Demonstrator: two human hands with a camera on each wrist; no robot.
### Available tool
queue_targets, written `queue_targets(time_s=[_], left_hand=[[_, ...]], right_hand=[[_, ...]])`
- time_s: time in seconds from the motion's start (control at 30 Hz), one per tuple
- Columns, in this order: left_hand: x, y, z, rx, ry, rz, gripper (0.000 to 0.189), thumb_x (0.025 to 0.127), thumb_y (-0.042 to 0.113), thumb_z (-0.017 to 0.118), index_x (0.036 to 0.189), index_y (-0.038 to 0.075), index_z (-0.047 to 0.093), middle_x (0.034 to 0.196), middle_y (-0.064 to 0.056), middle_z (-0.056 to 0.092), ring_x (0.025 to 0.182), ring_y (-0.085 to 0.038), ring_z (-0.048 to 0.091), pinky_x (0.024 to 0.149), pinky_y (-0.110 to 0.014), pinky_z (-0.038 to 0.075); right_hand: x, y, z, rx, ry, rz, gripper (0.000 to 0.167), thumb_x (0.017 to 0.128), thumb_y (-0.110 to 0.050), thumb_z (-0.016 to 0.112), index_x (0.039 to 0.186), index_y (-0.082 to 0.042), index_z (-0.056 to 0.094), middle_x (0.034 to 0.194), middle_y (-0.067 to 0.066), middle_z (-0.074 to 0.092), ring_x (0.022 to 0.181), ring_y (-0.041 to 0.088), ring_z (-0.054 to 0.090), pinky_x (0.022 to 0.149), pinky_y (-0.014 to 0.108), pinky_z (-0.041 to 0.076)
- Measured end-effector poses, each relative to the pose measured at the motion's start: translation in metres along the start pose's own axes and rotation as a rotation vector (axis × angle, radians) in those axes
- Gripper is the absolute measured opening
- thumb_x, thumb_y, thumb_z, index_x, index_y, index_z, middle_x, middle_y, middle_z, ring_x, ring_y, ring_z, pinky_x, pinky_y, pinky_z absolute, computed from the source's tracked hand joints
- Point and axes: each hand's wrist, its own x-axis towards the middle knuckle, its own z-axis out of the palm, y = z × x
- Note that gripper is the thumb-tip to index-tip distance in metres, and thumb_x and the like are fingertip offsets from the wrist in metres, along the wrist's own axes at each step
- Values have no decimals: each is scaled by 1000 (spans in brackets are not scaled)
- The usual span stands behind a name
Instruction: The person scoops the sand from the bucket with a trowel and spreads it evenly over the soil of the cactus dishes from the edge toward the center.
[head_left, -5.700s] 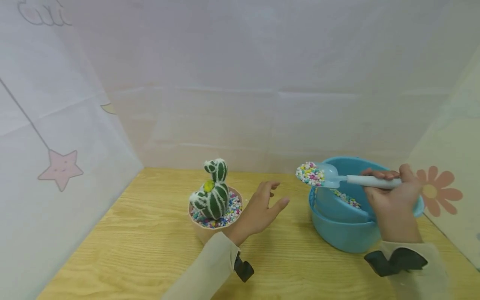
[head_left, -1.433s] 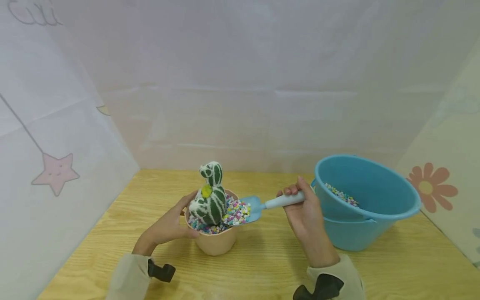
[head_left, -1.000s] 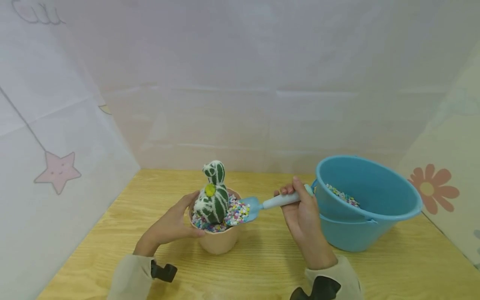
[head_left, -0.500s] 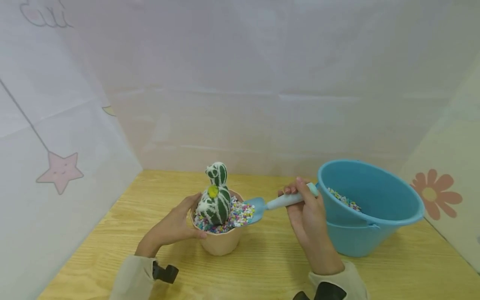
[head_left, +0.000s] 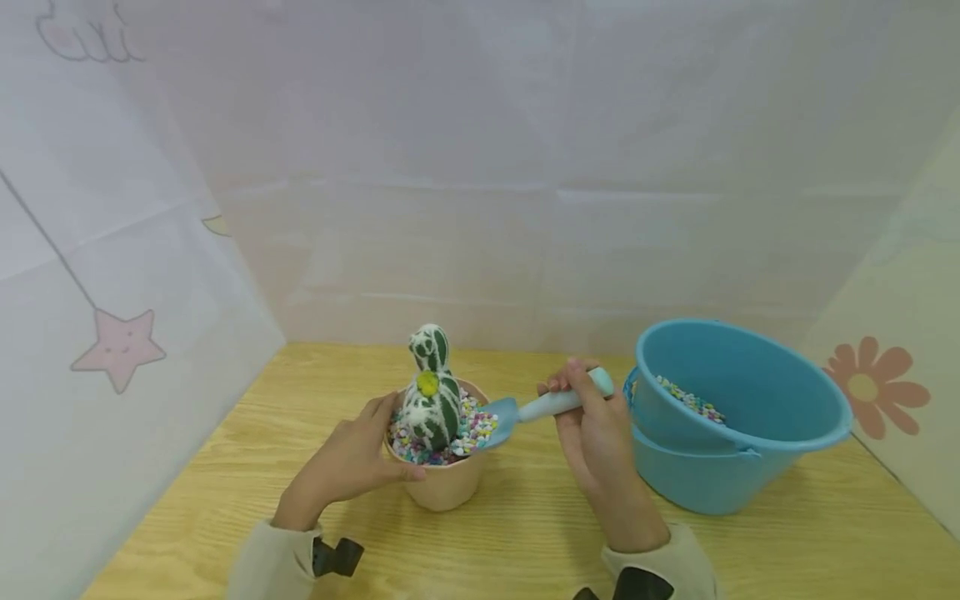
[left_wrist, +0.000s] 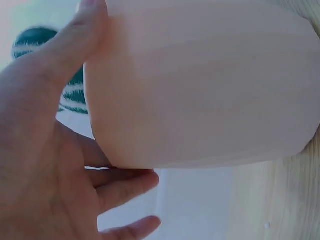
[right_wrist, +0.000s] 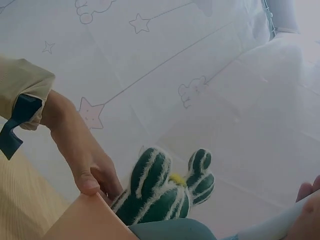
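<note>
A peach faceted flowerpot (head_left: pixel 444 486) stands on the table, holding a green, white-striped toy cactus (head_left: pixel 435 408) with a yellow flower, set among multicoloured pebbles (head_left: pixel 407 445). My left hand (head_left: pixel 348 454) grips the pot from the left, thumb at the front of the rim; in the left wrist view its fingers lie along the pot's wall (left_wrist: pixel 200 90). My right hand (head_left: pixel 600 442) holds a small trowel by its pale handle (head_left: pixel 555 405). The trowel's light-blue blade (head_left: pixel 504 417) tips over the right rim, pebbles at its front end beside the cactus.
A blue bucket (head_left: pixel 705 471) with pebbles inside stands right of my right hand, its mouth leaning right. The wooden table (head_left: pixel 517 542) meets a pale cloth wall (head_left: pixel 480 250) behind, with printed side walls left and right.
The loaded trowel has come from over the bucket left to the pot, and its blade now carries fewer pebbles. My left hand moved from the pot's right to grip its left side.
</note>
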Motion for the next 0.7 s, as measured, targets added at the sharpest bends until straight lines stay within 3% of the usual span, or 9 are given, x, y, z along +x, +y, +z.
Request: queue_targets(time_s=[0.3,0.47,0.7], left_hand=[[-1,-12,-1,-197,-71,19,107,79,49,73,151,-2,12,155,-22,22,141,-43,22,109,-62,27],[-3,-11,-3,-176,-88,25,107,81,52,70,151,-3,10,156,-22,19,141,-43,24,109,-61,27],[-5,-6,-6,-130,-68,4,106,80,55,70,150,-3,14,153,-24,24,138,-44,29,108,-58,31]], right_hand=[[-3,-16,0,17,16,-58,22,100,-13,48,79,-12,52,74,-2,55,75,11,52,81,26,49],[-4,-20,0,46,21,-69,22,100,-14,49,79,-11,53,73,-2,54,75,12,52,80,26,49],[-6,-9,6,6,17,-9,17,100,-17,49,83,-13,48,76,-3,51,78,12,49,84,26,47]])
